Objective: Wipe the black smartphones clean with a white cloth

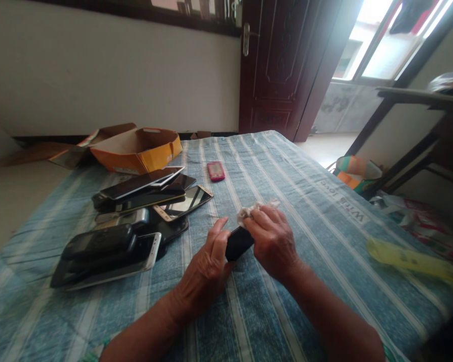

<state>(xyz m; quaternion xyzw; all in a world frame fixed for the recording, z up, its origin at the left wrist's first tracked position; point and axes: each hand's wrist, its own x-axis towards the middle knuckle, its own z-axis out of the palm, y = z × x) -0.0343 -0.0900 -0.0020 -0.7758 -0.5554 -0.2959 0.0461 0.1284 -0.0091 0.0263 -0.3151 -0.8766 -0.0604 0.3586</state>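
My left hand (pixel 209 261) grips a small black phone (pixel 238 243) by its near end, fingers wrapped round it. My right hand (pixel 274 239) presses a crumpled white cloth or tissue (pixel 249 210) against the phone's far end, fingers closed on the cloth. Both hands hover just above a blue and white striped cloth (pixel 287 191) that covers the table. To the left lies a heap of several dark phones (pixel 136 221), some stacked on each other. A small red phone (pixel 215 171) lies alone further back.
An open orange cardboard box (pixel 143 151) sits at the table's far left. A yellow-green plastic bag (pixel 411 259) lies at the right edge. Behind are a dark wooden door (pixel 283 65), a bright doorway and a wooden frame (pixel 419 125) on the right.
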